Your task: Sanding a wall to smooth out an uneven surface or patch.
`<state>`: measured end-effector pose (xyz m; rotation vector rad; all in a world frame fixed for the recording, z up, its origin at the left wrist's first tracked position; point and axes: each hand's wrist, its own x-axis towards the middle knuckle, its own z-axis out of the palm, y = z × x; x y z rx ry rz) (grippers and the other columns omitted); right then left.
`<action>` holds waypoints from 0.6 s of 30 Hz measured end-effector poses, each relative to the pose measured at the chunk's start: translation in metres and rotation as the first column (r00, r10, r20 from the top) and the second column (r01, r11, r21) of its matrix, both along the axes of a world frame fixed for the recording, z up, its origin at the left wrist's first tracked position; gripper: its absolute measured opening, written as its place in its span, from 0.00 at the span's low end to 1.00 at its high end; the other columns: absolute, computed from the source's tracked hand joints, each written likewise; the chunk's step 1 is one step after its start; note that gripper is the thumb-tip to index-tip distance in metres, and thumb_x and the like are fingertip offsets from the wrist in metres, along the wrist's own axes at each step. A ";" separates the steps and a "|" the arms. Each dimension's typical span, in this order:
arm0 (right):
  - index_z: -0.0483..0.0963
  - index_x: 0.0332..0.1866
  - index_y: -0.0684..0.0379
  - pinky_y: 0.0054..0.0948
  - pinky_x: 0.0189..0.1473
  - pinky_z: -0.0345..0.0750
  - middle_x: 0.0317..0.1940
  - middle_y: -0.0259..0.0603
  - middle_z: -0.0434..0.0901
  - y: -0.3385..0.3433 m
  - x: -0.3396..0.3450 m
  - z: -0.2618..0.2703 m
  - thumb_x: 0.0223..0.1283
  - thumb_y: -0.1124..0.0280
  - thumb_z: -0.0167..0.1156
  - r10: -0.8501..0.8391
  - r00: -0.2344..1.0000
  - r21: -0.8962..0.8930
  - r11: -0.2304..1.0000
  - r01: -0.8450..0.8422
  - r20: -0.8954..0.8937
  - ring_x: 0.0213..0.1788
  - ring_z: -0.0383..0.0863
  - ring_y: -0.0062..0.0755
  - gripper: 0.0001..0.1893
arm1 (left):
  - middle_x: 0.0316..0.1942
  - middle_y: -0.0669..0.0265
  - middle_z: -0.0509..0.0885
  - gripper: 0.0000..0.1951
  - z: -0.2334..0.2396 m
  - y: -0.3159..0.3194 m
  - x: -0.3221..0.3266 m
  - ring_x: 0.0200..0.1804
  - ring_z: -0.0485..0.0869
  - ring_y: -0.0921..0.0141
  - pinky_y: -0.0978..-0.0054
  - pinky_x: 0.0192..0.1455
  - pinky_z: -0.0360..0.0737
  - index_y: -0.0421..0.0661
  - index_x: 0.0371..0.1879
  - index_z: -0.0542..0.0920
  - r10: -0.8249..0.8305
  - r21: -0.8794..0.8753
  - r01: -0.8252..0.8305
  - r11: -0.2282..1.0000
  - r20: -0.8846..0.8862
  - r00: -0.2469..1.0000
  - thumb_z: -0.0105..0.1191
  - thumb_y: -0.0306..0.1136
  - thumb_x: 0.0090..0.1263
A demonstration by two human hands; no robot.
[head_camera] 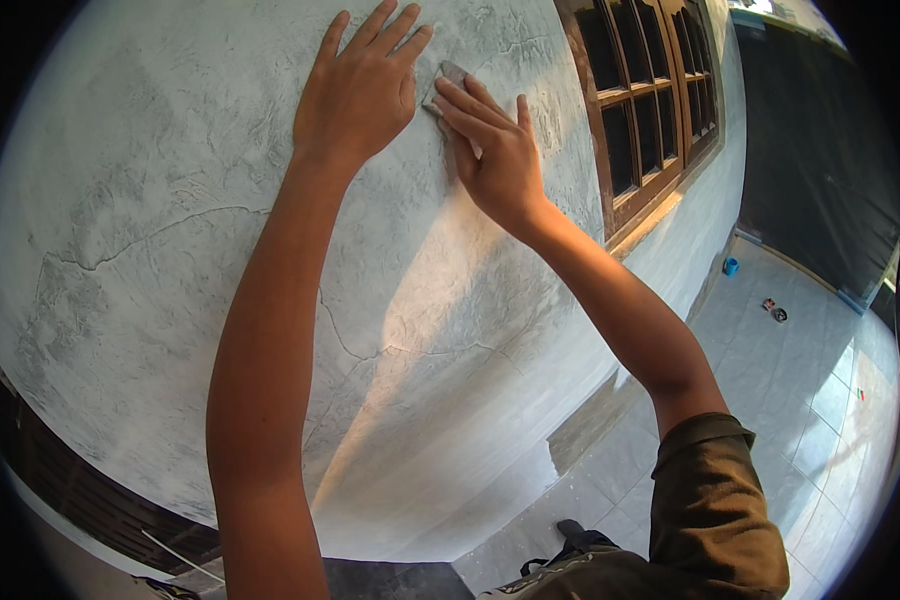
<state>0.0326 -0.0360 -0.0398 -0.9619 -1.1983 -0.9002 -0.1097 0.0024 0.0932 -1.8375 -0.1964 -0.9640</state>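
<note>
A rough plastered wall (pixel 195 172), whitish grey and cracked in places, fills most of the view before me. High on it, my left hand (pixel 360 94) lies with its palm side to the surface and its fingers spread, holding nothing. To its right, my right hand (pixel 495 150) presses a small grey sheet (pixel 454 73), perhaps folded sandpaper, against the plaster. Fingers cover most of that sheet, so its full shape is hidden. A strip of sunlight (pixel 420 300) falls on the wall below my right hand.
A wooden window (pixel 649 97) with dark panes stands right of my right hand. Pale floor tiles (pixel 750 360) run along the wall's foot. On them are a blue cup (pixel 731 266) and small round item (pixel 780 316). A dark sheet (pixel 817 150) hangs behind.
</note>
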 end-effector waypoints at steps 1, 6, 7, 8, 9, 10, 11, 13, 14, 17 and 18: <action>0.85 0.58 0.53 0.70 0.79 0.52 0.69 0.35 0.80 0.001 0.022 0.012 0.73 0.71 0.58 -0.025 0.997 0.047 0.998 0.029 -0.074 0.78 0.70 0.48 0.14 | 0.77 0.61 0.73 0.23 0.001 -0.003 0.005 0.82 0.64 0.64 0.54 0.86 0.53 0.45 0.69 0.79 -0.011 0.002 0.011 1.000 -0.004 1.000 0.47 0.34 0.77; 0.85 0.57 0.55 0.70 0.76 0.60 0.69 0.37 0.80 0.008 0.004 0.012 0.71 0.72 0.60 -0.013 0.999 0.082 0.997 0.017 -0.043 0.76 0.72 0.51 0.14 | 0.77 0.62 0.73 0.23 0.001 0.000 0.005 0.82 0.64 0.64 0.54 0.86 0.54 0.46 0.70 0.78 0.033 0.029 -0.033 0.999 -0.001 0.999 0.47 0.34 0.77; 0.84 0.57 0.54 0.72 0.76 0.59 0.70 0.33 0.79 -0.002 -0.015 -0.002 0.70 0.73 0.61 0.024 0.998 -0.012 1.000 -0.023 0.053 0.76 0.72 0.50 0.14 | 0.77 0.62 0.73 0.23 0.001 0.001 0.004 0.82 0.64 0.64 0.54 0.86 0.54 0.46 0.70 0.78 0.034 0.031 -0.034 0.999 -0.002 0.999 0.47 0.34 0.77; 0.84 0.58 0.54 0.71 0.76 0.59 0.70 0.34 0.79 0.002 -0.010 -0.002 0.70 0.74 0.60 -0.009 0.997 0.008 1.000 0.009 0.072 0.76 0.72 0.49 0.15 | 0.77 0.62 0.73 0.23 0.001 0.003 0.002 0.82 0.64 0.64 0.54 0.86 0.53 0.46 0.70 0.78 0.033 0.016 -0.032 0.999 -0.002 0.999 0.47 0.34 0.78; 0.84 0.58 0.54 0.71 0.76 0.59 0.70 0.34 0.80 0.002 0.003 -0.001 0.70 0.74 0.60 -0.051 0.995 0.030 0.998 0.049 0.088 0.76 0.72 0.49 0.15 | 0.77 0.62 0.73 0.23 0.000 0.002 0.003 0.82 0.63 0.64 0.54 0.86 0.53 0.46 0.70 0.78 0.023 0.002 -0.023 1.000 -0.003 1.000 0.47 0.35 0.78; 0.84 0.59 0.54 0.70 0.76 0.60 0.70 0.34 0.79 0.002 0.022 0.009 0.69 0.75 0.59 -0.064 0.997 0.039 0.997 0.066 -0.052 0.76 0.73 0.48 0.16 | 0.77 0.62 0.73 0.23 0.000 0.000 0.007 0.82 0.63 0.64 0.54 0.86 0.53 0.46 0.70 0.78 0.014 0.004 -0.014 1.000 -0.008 1.000 0.47 0.35 0.78; 0.83 0.59 0.54 0.69 0.76 0.61 0.70 0.34 0.79 0.004 0.044 0.025 0.69 0.75 0.59 -0.069 0.980 0.051 0.996 0.079 -0.186 0.75 0.74 0.48 0.16 | 0.77 0.62 0.72 0.23 0.003 -0.002 0.012 0.82 0.63 0.64 0.54 0.86 0.53 0.46 0.70 0.78 0.013 0.020 -0.013 1.000 -0.012 1.000 0.46 0.35 0.78; 0.83 0.59 0.55 0.66 0.75 0.64 0.70 0.35 0.80 0.002 0.040 0.033 0.68 0.76 0.59 0.194 0.959 0.175 0.972 -0.159 -0.208 0.74 0.75 0.49 0.17 | 0.78 0.62 0.72 0.23 0.001 -0.002 0.011 0.82 0.63 0.64 0.54 0.86 0.53 0.46 0.70 0.78 0.024 0.025 -0.023 0.999 -0.016 1.000 0.46 0.35 0.79; 0.83 0.58 0.55 0.66 0.75 0.64 0.69 0.34 0.80 0.005 0.024 0.023 0.67 0.75 0.60 0.082 0.989 0.125 0.990 -0.066 -0.126 0.74 0.75 0.48 0.16 | 0.78 0.62 0.72 0.23 0.001 -0.003 0.010 0.82 0.63 0.64 0.54 0.86 0.53 0.46 0.70 0.78 0.025 0.018 -0.025 1.000 -0.015 1.000 0.46 0.36 0.79; 0.84 0.57 0.51 0.67 0.77 0.60 0.69 0.29 0.81 0.001 -0.014 -0.007 0.68 0.71 0.61 -0.027 0.993 -0.020 0.999 0.029 0.116 0.76 0.73 0.46 0.15 | 0.78 0.62 0.72 0.23 0.001 0.003 0.003 0.82 0.63 0.63 0.53 0.86 0.53 0.46 0.70 0.79 0.033 0.017 -0.033 0.999 -0.013 0.999 0.47 0.36 0.79; 0.84 0.58 0.52 0.69 0.77 0.58 0.69 0.31 0.81 0.003 -0.001 -0.002 0.70 0.70 0.61 -0.031 0.998 0.031 0.999 0.030 0.047 0.76 0.73 0.47 0.15 | 0.77 0.61 0.72 0.23 0.001 0.002 0.002 0.82 0.64 0.63 0.53 0.86 0.53 0.46 0.70 0.79 0.034 0.024 -0.033 0.999 -0.015 0.999 0.47 0.37 0.79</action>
